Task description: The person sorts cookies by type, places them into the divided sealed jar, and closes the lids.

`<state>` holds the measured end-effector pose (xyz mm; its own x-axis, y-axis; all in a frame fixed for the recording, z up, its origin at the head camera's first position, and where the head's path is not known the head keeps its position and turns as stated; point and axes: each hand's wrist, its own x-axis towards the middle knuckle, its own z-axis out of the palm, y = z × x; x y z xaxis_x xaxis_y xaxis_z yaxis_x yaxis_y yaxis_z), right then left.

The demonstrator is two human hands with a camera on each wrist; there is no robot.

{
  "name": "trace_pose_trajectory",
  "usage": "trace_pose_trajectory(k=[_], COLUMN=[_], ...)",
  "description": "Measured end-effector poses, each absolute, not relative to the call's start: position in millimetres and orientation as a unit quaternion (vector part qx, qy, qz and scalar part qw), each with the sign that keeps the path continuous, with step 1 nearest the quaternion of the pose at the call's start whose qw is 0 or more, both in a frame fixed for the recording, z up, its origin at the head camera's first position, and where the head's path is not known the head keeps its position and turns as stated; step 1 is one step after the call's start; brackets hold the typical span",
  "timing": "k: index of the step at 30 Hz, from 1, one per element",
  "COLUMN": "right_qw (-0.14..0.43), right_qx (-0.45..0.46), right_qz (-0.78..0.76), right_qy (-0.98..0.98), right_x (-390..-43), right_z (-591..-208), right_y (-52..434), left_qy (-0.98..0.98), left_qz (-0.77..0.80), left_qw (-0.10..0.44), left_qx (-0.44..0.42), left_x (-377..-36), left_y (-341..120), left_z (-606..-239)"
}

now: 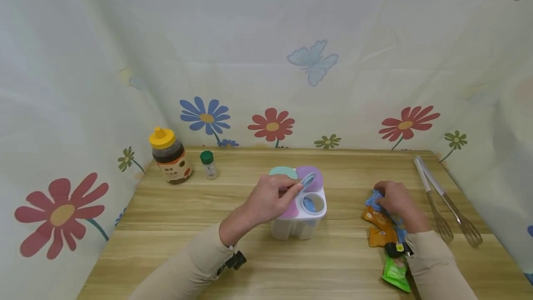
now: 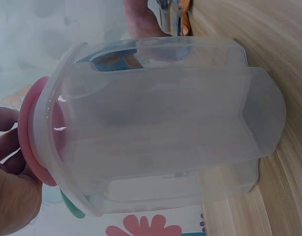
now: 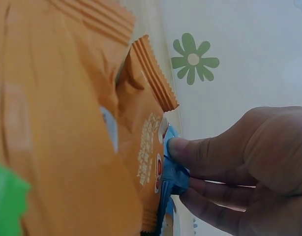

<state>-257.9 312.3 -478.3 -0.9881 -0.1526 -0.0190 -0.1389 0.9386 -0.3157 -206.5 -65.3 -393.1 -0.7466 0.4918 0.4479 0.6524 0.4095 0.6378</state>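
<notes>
My left hand pinches a light blue lid, tilted up over a clear plastic storage container with a white top. Below it is the uncovered round opening, with a blue packet inside. The other lids, green, purple and pink, sit on the container. In the left wrist view, fingers show beside the pink lid. My right hand pinches a blue snack packet between thumb and fingers, at the far end of a row of packets. Orange packets lie right against it.
A green packet lies nearest the front, by the right wrist. Metal tongs with slotted ends lie at the right. At the back left stand a yellow-capped bottle and a small green-capped shaker. Flowered cloth hangs behind the wooden table.
</notes>
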Motion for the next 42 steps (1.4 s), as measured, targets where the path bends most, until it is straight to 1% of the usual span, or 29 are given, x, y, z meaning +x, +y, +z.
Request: trace_pose_trajectory(k=[7,13,22,33,42], right_qw=[0.004,0.003,-0.053,-0.088,-0.099], right_qx=[-0.077,-0.065,-0.073,-0.082,-0.084], right_qz=[-0.160,-0.162,-0.179,-0.202,-0.216], right_qy=[0.984,0.985,0.980,0.972,0.968], right_x=[-257,-256,-253,-248,-243], right_z=[-477,-475,-478,-474,-463], right_y=[311,307,305,305,300], left_qy=[-0.837,-0.839,-0.837,-0.833,-0.837], left_qz=[-0.417,-0.413,-0.417,-0.421,-0.415], left_qw=[0.097,0.096,0.099,0.102,0.101], left_qx=[-0.341,-0.341,-0.340,-0.346,-0.342], left_x=[-206,-206,-206,-207,-207], left_y=[-65,-65,-65,-64,-64], left_z=[-393,-394,-395,-395,-394])
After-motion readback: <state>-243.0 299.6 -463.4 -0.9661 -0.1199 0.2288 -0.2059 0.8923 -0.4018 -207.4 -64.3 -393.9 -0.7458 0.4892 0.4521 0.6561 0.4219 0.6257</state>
